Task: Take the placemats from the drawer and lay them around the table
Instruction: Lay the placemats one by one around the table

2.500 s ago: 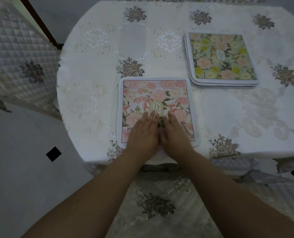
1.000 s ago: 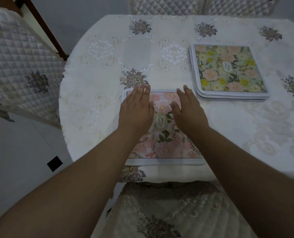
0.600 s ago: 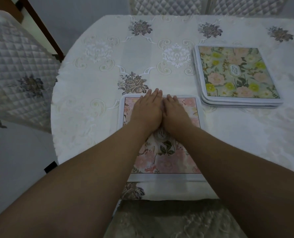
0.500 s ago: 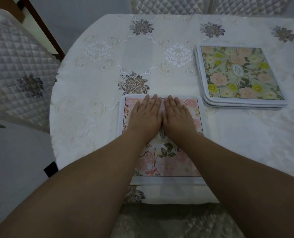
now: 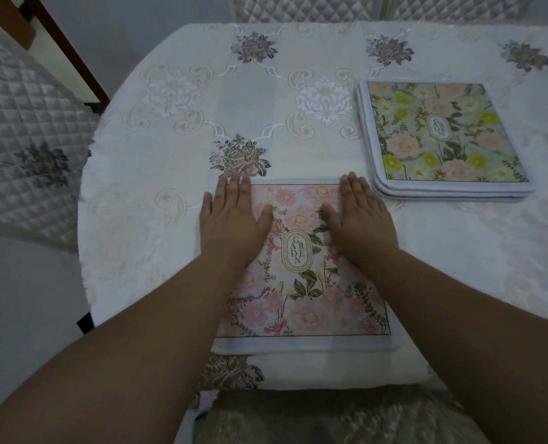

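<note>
A pink floral placemat (image 5: 301, 302) with a white border lies flat at the near edge of the table (image 5: 170, 161), which wears a white embroidered cloth. My left hand (image 5: 232, 221) rests flat on the mat's far left part, fingers straight. Flat on the far right part lies my right hand (image 5: 360, 221), also with straight fingers. The two hands are apart, with the mat's oval "GARDEN" label showing between them. A stack of green and yellow floral placemats (image 5: 442, 139) sits to the right, further back on the table.
A quilted chair (image 5: 26, 129) stands at the left of the table. Two more quilted chair backs (image 5: 301, 8) show beyond the far edge. A chair seat (image 5: 330, 418) lies directly below the near edge. Grey floor (image 5: 19, 315) is at the lower left.
My hands were side by side at the mat's far middle half a second ago. They have slid apart toward the mat's left and right sides. The mat stays in place.
</note>
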Motion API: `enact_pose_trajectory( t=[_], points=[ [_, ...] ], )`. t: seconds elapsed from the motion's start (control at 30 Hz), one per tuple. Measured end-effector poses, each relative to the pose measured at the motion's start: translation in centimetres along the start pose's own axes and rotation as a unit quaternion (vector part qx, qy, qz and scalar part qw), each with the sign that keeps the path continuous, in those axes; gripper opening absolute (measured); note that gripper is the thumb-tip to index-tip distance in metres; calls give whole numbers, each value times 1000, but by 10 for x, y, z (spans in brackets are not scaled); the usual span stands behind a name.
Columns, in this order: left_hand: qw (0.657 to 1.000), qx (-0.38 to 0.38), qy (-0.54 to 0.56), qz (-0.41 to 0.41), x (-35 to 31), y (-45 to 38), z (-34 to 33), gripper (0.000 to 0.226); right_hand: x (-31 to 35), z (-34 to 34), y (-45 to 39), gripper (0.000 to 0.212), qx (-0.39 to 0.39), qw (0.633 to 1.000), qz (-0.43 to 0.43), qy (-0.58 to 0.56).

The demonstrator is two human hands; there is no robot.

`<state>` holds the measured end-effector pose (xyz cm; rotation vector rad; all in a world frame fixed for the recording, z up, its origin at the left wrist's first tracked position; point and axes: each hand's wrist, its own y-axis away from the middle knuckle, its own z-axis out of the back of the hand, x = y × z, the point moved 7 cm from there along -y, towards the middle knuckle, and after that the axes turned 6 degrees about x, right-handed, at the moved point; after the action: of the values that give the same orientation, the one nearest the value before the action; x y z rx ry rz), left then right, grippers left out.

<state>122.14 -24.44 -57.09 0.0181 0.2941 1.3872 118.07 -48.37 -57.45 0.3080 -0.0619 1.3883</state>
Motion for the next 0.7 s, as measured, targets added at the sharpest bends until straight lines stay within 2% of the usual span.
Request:
enact_pose_trajectory(
  t=[0.33, 0.43, 0.53, 0.7],
  points=[
    [1000, -7, -8, 2, 1, 0, 0, 82, -5, 1, -1, 77, -9, 1000, -5, -5],
    [1000, 5, -9, 8, -3, -1, -1, 79, -3, 4, -6, 76, 27, 999, -2, -23],
    [1000, 7, -1, 3, -23, -1, 5, 70, 0, 23, -11, 72, 60, 993, 3, -103],
    [989, 25, 111, -99, -113, -6, 23, 60, -39, 75, -10, 57, -27, 979, -25, -198]
  ],
)
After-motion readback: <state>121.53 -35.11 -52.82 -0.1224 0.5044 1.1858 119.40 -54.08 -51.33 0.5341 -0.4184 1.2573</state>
